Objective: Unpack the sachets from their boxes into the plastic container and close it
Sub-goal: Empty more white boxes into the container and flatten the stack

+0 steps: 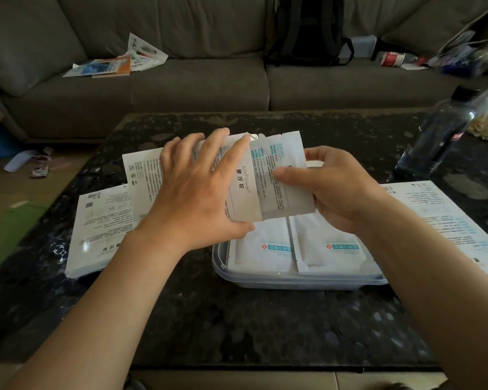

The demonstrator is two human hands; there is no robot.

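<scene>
My left hand [193, 190] grips a white box [241, 187] from the left side, thumb under its near edge, fingers over its top. My right hand [335, 187] pinches a stack of white sachets [282, 175] that stick out of the box's right end. Both are held above a clear plastic container [293, 280] on the dark table. Two white sachets [265, 249] [327, 249] lie flat side by side inside the container. The container's lid is not visible.
Two more white boxes [102, 229] [144, 170] lie left of the container, and a flat white box [445, 220] lies to its right. A dark plastic bottle [440, 130] stands at the right rear. Behind the table is a sofa [181, 85] with papers and a backpack [307, 29].
</scene>
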